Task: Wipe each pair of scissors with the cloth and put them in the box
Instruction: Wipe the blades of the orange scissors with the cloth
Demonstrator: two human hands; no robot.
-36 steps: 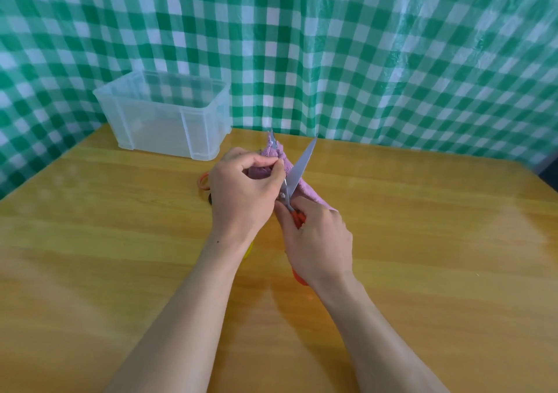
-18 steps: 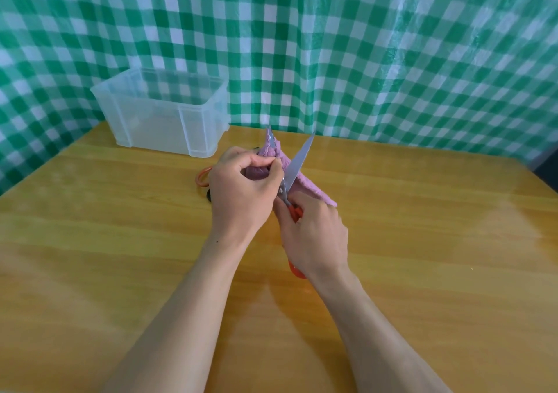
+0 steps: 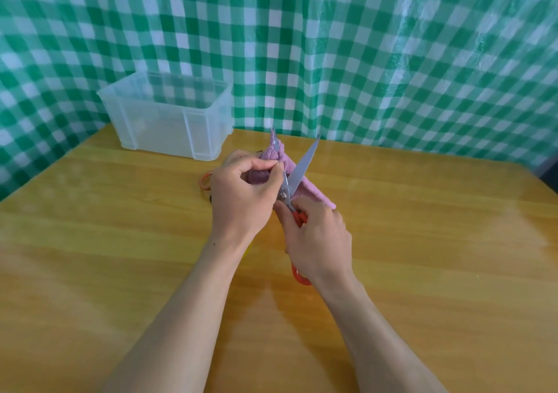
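Scissors (image 3: 303,167), orange-handled, blades spread, are held above the worktop (image 3: 422,241), just front-right of the clear box (image 3: 169,121). Right hand (image 3: 317,241): grip clamped on the handles. Left hand (image 3: 241,196): grip pinching the purple cloth (image 3: 317,195) around one blade. A second orange handle (image 3: 206,180) lies nearer the box, partly hidden.

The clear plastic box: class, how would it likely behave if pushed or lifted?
The box looks thin-walled and shows nothing inside, so probably light. On the smooth wooden table it would likely slide rather than tip, being broad and low.
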